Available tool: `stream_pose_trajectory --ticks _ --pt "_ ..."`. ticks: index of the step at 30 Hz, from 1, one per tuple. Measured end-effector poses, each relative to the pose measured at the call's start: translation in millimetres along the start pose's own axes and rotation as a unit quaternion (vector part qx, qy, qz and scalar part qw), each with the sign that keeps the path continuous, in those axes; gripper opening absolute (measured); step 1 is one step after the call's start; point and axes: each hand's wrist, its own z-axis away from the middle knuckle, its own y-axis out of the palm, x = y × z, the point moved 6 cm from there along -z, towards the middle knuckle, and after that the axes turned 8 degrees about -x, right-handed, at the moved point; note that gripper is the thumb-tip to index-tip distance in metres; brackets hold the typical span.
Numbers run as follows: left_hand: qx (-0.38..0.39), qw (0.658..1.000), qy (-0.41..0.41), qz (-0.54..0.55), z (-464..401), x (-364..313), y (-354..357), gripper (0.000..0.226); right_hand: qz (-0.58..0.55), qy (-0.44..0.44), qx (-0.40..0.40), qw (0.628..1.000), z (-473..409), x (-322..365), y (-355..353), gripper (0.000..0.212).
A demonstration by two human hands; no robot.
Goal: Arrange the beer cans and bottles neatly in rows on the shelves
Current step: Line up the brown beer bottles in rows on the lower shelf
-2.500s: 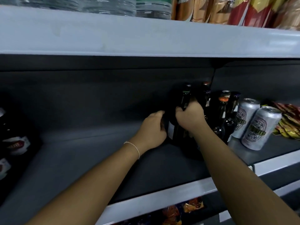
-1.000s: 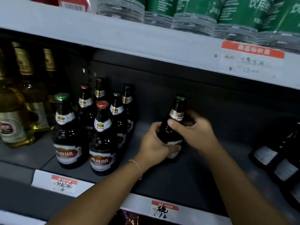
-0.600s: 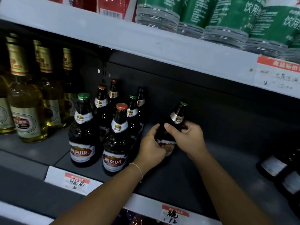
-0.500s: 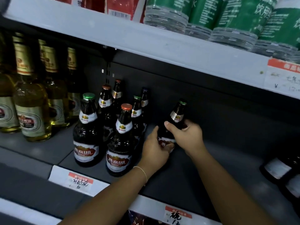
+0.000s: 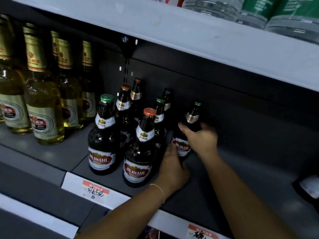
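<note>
Both hands are on one dark Yanjing U8 bottle (image 5: 185,137), just right of the dark-bottle cluster (image 5: 138,135): your left hand (image 5: 172,168) cups its base, your right hand (image 5: 201,138) wraps its shoulder. Slide it upright until it lines up with the cluster's rows (label forward), then let go.

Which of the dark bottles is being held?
The rightmost dark bottle, standing apart from the cluster: the right hand grips its shoulder and the left hand its base. No hand touches the others.
</note>
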Motion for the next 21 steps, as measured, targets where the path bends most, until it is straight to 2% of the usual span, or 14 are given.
stream_pose_trajectory --ticks 6,12,21 --pt "0.027 1.0 -0.007 0.003 -6.4 5.1 4.0 0.077 0.034 -0.045 -0.014 0.998 -5.4 4.3 6.1 0.041" --pt "0.059 0.998 -0.018 0.026 -10.8 7.3 6.9 0.082 0.041 -0.027 0.004 0.999 -11.0 3.7 7.1 0.046" --pt "0.069 0.996 -0.04 0.048 -13.5 9.2 7.3 0.09 0.065 -0.009 0.023 0.998 -20.0 -8.4 15.6 0.068"
